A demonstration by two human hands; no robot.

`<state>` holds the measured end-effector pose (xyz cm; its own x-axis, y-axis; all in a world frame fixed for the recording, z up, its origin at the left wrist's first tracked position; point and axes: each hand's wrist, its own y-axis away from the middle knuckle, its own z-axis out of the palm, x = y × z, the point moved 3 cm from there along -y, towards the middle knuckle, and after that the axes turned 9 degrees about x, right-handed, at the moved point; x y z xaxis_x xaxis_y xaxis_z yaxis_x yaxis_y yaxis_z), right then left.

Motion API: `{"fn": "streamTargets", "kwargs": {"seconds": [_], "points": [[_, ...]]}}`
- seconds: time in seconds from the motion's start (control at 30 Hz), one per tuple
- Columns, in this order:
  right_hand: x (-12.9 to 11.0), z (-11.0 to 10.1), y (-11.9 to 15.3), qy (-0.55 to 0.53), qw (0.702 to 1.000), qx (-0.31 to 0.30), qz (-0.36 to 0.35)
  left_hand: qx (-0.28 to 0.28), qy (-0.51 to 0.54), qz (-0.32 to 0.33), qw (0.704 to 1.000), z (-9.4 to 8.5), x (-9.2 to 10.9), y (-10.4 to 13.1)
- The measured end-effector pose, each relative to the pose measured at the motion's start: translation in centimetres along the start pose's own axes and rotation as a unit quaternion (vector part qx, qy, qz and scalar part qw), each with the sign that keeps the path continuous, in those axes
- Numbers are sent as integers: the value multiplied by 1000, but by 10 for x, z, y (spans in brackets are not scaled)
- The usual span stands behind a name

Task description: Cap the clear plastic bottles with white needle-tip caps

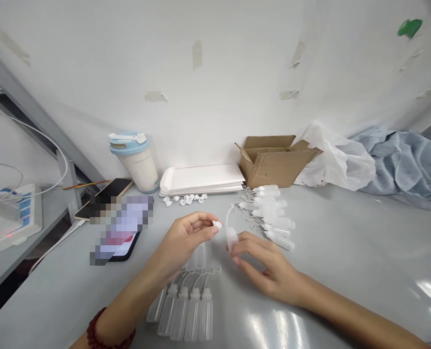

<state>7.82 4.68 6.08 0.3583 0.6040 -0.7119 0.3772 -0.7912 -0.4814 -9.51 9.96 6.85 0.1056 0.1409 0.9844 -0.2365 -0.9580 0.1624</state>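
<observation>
My left hand (195, 230) pinches a small white cap (217, 224) between thumb and fingertips. Close to its right, my right hand (261, 259) grips a small translucent squeeze bottle (231, 237) with a thin curved tube on top. The cap and the bottle are apart. Beneath my left wrist, several clear bottles (181, 312) lie side by side in a row, tubes pointing away from me. More bottles (273, 218) with white tops lie beyond my right hand. Several loose white caps (188, 199) are scattered at the back, beyond my left hand.
Behind the caps lies a stack of white envelopes (204, 178), with an open cardboard box (273, 167) to its right. A blue-lidded cup (137, 162) and two phones (108, 194) stand or lie at left. A white plastic bag (331, 160) and blue cloth (404, 165) are at right.
</observation>
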Motion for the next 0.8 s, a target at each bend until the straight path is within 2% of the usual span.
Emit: {"fn": "streamTargets", "kwargs": {"seconds": [0.13, 0.23, 0.47, 0.57, 0.7, 0.8], "points": [[-4, 1, 0, -93, 992, -32, 80, -54, 44, -3, 998, 4, 1, 3], [-2, 3, 1, -156, 978, -42, 130, -96, 36, 17, 995, 7, 5, 5], [-1, 7, 3, -307, 924, -51, 221, -108, -49, 50, 992, 6, 9, 4], [0, 7, 3, -335, 907, -55, 249, -117, -59, 57, 990, 6, 10, 5], [3, 5, 2, -318, 906, -43, 275, -128, -71, 69, 987, 8, 9, 6], [6, 5, 1, -339, 893, -38, 294, -144, -41, 64, 987, 11, 7, 6]]}}
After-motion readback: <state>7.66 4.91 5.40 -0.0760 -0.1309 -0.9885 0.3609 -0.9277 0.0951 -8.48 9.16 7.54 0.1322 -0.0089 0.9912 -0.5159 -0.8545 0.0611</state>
